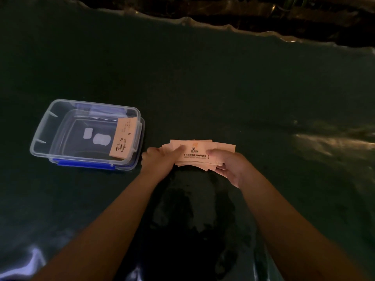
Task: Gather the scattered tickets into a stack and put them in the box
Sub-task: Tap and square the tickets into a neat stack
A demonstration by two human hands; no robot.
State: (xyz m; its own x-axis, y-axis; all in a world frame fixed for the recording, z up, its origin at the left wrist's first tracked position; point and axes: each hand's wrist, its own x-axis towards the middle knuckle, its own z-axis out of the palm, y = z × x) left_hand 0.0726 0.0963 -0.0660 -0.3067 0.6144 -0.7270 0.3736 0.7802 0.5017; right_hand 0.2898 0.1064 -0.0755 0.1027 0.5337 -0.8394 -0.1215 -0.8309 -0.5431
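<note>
The bench [223,88] was covered in a dark green, glossy sheet that filled nearly the whole view. Its far edge ran wavy and wrinkled from the upper left down toward the upper right, with a dim brown strip beyond it. Wide bare surface lay behind and to the right of the hands, and more lay between the box and the near edge on the left.

The clear plastic box [40,138] sat on the left, lid off, resting on what looked like its blue-clipped lid. One peach ticket [123,136] with a coffee-cup print leaned inside against the box's right wall, its top edge near the rim. Two pale labels showed through the box floor.

Just right of the box, near the middle, both hands held the stack of tickets [194,152] slightly above the bench. The stack was loose and fanned, with corners sticking out on the right and underneath; the top ticket bore dark printed characters. The left hand [160,159] gripped the stack's left end, thumb pressed on top and fingers curled below. The right hand [229,165] pinched the right end, thumb on top, fingers cupped beneath the protruding edges.
</note>
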